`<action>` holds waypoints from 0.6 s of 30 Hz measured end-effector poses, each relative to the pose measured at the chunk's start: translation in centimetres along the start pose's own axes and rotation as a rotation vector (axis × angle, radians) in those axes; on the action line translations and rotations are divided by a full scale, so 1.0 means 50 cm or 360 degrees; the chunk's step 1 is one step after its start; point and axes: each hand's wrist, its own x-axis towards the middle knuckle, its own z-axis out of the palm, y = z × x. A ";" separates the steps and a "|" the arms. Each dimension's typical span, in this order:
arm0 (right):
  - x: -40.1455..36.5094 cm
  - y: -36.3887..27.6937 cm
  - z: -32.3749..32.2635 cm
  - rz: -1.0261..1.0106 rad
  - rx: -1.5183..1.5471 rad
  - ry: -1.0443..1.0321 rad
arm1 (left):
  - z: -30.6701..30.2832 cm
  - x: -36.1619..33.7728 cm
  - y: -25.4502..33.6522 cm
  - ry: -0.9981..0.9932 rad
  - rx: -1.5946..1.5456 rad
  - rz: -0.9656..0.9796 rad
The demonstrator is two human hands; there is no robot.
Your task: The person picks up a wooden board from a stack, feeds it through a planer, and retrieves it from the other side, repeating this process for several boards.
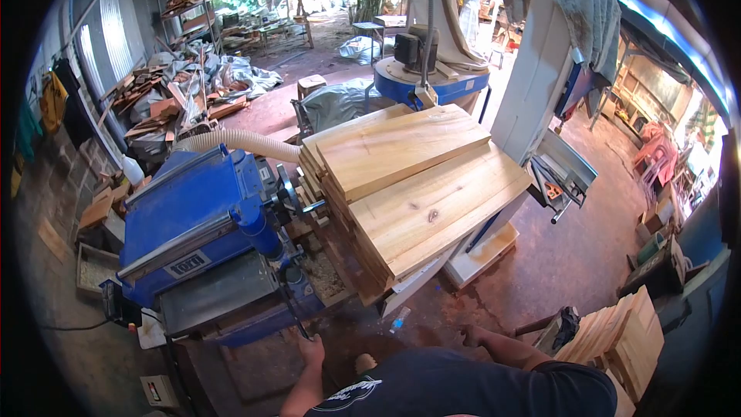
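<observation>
My left hand point(311, 349) is closed around the lower end of a dark lever point(296, 315) at the front corner of the blue thickness planer point(193, 224). The planer's flat metal table point(220, 291) lies to the left of that hand. My right hand point(472, 335) hangs low in front of me with its fingers curled, and nothing shows in it. Beyond both hands, wide pale boards point(440, 212) lie stacked beside the planer. A handwheel point(289, 191) sits between the planer and the stack.
A ribbed hose point(239, 140) runs behind the planer. Behind the boards stands a blue round-based machine point(432, 85). More cut boards point(617, 344) are piled at my right. Scrap wood point(177, 104) heaps up at the back left. A plastic bottle point(400, 320) lies on the floor.
</observation>
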 end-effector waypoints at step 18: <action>-0.027 -0.034 -0.029 0.0062 0.0205 -0.0154 | -0.028 -0.007 0.061 -0.0267 -0.0088 -0.0365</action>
